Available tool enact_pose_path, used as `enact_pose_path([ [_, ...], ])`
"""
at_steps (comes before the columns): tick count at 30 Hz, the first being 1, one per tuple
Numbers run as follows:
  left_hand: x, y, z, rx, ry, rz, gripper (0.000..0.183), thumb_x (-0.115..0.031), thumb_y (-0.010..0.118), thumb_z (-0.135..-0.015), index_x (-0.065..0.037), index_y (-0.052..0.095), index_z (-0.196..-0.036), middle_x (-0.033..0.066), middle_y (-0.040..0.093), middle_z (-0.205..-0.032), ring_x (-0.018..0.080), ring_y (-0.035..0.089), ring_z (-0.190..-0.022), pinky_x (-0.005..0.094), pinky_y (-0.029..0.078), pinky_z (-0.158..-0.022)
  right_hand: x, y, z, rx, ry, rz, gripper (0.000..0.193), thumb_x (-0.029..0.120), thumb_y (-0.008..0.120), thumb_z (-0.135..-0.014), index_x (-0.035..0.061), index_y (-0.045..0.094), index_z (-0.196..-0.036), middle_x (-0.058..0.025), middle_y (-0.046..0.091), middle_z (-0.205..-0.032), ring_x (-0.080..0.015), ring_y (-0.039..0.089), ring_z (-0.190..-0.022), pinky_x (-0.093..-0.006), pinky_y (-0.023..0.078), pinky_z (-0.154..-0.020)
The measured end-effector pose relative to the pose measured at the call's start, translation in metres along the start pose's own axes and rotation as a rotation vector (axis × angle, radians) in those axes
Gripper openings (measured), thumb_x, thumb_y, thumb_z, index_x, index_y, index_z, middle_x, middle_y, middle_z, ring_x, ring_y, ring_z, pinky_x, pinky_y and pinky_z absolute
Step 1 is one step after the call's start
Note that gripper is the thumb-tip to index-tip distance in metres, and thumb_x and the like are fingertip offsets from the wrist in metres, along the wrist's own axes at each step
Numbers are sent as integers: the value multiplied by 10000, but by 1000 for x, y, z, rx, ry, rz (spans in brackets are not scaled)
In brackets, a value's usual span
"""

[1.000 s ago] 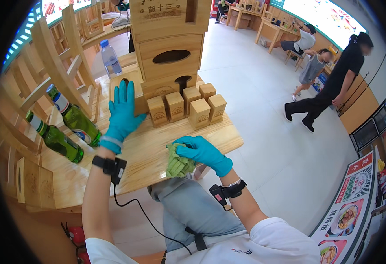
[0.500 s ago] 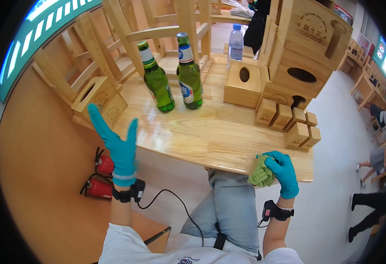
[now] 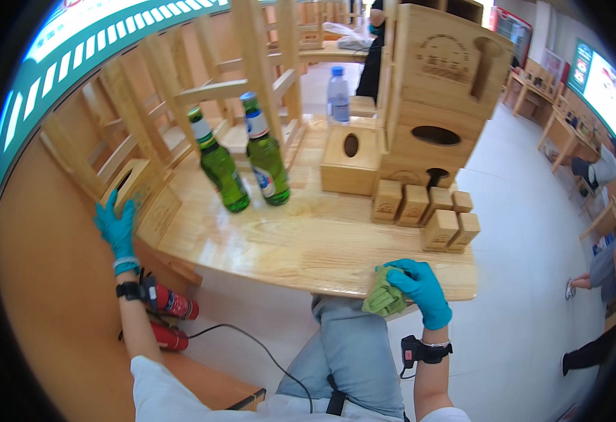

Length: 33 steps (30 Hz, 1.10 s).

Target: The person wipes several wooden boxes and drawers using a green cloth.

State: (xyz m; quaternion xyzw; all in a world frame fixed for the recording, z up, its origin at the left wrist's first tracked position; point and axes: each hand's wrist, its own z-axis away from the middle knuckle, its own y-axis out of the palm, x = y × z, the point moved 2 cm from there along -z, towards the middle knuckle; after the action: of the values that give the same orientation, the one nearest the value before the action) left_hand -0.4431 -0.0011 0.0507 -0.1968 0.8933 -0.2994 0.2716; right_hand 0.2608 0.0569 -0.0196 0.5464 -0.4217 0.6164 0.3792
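Observation:
My left hand (image 3: 117, 228), in a teal glove, reaches to the wooden tissue box (image 3: 159, 205) at the table's left edge. Its fingers are spread against or just beside the box's outer side; whether they press on it I cannot tell. A crumpled green cloth (image 3: 384, 294) is bunched in my gloved right hand (image 3: 424, 290), at the front edge of the wooden table (image 3: 294, 264). Two green glass bottles stand upright between the hands, one on the left (image 3: 223, 176) and one on the right (image 3: 266, 162).
Upturned wooden stools (image 3: 251, 91) rest on the table's far left. On the right are a tissue box (image 3: 350, 165), stacked wooden boxes (image 3: 431, 105), several small wooden holders (image 3: 413, 204) and a water bottle (image 3: 337, 97). Red fire extinguishers (image 3: 174, 302) stand below left.
My left hand has moved left and down to the side of the tissue box. My right hand still grips the cloth at the table edge. The whole view has shifted.

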Motion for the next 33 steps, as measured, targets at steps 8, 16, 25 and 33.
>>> enact_pose_path([
  [8,-47,-16,-18,231,211,-153,680,-428,758,-874,-154,531,-1453,177,292,-1628,411,236,-1498,559,253,-1200,10,-4,7,-17,-36,-14,398,336,730,-921,-11,726,-1117,-69,732,-912,-104,630,-834,-267,525,-774],
  [16,-60,-17,-53,343,349,-277,582,-408,772,-843,-48,632,-1279,219,686,-1145,367,661,-1073,482,523,-879,3,0,1,-14,-147,-15,318,336,711,-920,25,742,-981,-72,672,-748,-108,574,-693,-270,494,-676],
  [25,-76,-74,6,343,87,215,484,-340,768,-872,9,668,-1193,174,716,-1113,260,685,-955,403,549,-800,1,0,0,-43,-251,109,436,472,689,-892,41,736,-942,-148,692,-776,-255,663,-695,-337,519,-679],
  [33,-166,-179,105,457,145,426,534,-160,784,-873,68,597,-1319,180,691,-1197,225,671,-1028,367,563,-889,7,0,3,-15,-244,190,346,359,727,-916,24,734,-1004,-107,696,-782,-166,626,-679,-296,522,-685],
])
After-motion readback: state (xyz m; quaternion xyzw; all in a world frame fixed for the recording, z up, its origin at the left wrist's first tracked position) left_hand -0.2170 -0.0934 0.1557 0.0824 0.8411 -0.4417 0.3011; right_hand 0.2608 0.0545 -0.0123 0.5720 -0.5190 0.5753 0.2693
